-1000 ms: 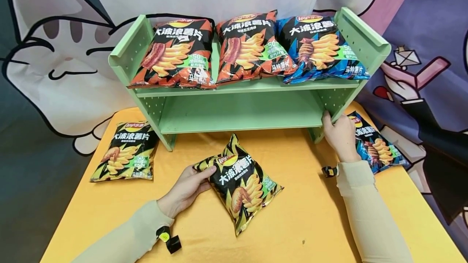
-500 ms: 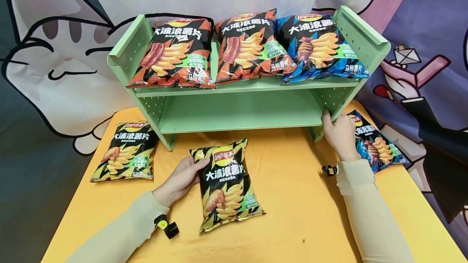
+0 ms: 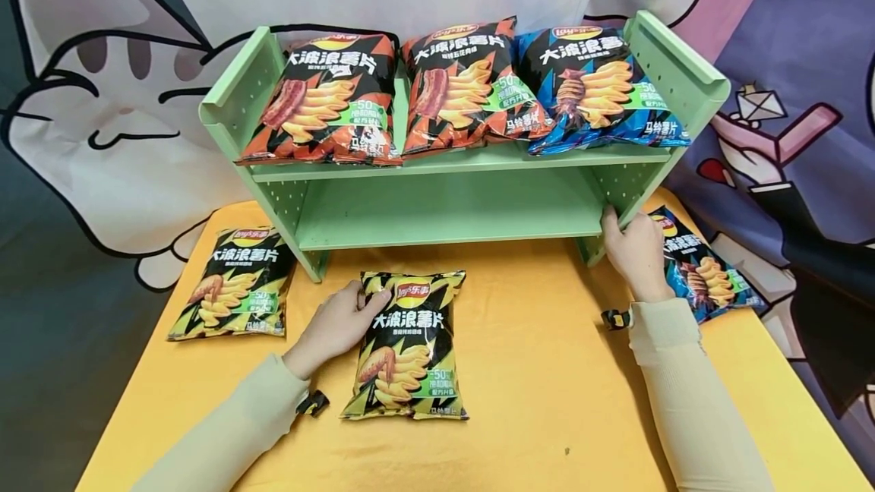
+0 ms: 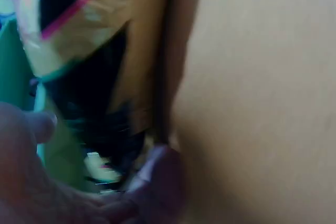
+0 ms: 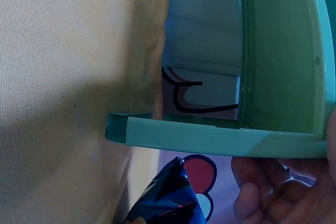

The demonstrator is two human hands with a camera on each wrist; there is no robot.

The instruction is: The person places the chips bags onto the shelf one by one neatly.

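Note:
My left hand (image 3: 342, 325) holds a gold-and-black bag of potato chips (image 3: 410, 355) by its upper left edge, thumb on top. The bag lies face up on the table with its print upright to me. Blurred in the left wrist view, the same bag (image 4: 94, 51) appears close to the fingers. My right hand (image 3: 636, 253) grips the right side panel of a green two-tier shelf (image 3: 451, 207); the right wrist view has its fingers (image 5: 262, 187) curled against that panel's outer face. Two red bags (image 3: 321, 101) and a blue bag (image 3: 595, 93) lean on the upper tier.
On the yellow-covered table (image 3: 533, 431), another gold-and-black bag (image 3: 235, 283) lies at the left. A second blue bag (image 3: 711, 272) lies at the right, partly behind the right hand. A printed cartoon backdrop (image 3: 123, 127) hangs behind the shelf.
My left hand has turned the held bag from a slant to straight and lowered it flat on the table, slightly to the left. The right hand stays on the shelf's side panel.

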